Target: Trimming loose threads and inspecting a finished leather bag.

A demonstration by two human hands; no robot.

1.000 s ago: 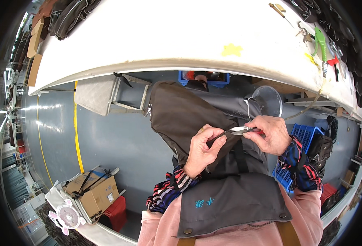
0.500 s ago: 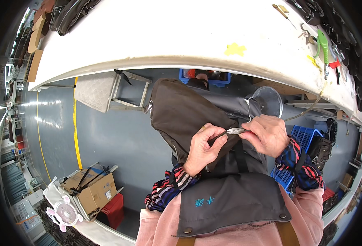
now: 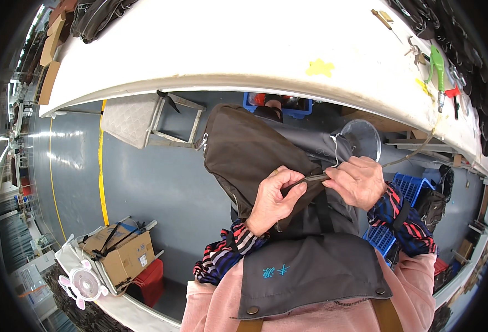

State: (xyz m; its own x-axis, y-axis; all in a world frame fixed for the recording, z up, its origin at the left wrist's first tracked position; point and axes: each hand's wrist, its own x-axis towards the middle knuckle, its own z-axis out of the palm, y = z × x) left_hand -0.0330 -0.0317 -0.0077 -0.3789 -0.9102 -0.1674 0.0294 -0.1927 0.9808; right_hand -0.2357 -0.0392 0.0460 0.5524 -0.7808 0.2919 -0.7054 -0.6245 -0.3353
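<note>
A dark brown fabric bag (image 3: pixel 249 149) lies across my lap. My left hand (image 3: pixel 277 195) is closed on the bag, pinching a narrow dark edge of it between thumb and fingers. Close beside it, my right hand (image 3: pixel 357 181) is closed on a slim metal tool (image 3: pixel 315 178) that looks like thread snips; its tip meets the pinched edge. Most of the tool is hidden in the fingers. A white thread (image 3: pixel 336 148) hangs above my right hand.
A long white table (image 3: pixel 216 50) runs ahead, with a green air gun (image 3: pixel 436 69) and a screwdriver (image 3: pixel 382 19) at its right. Beneath are a blue bin (image 3: pixel 296 110) and a clear round container (image 3: pixel 362 138). A padded stool (image 3: pixel 133 119) stands left; a cardboard box (image 3: pixel 125 249) sits lower left.
The slim metal tool has turned from its flat, shiny side to a thinner, duller edge. My right hand has rolled slightly; my left hand keeps its pinch on the bag.
</note>
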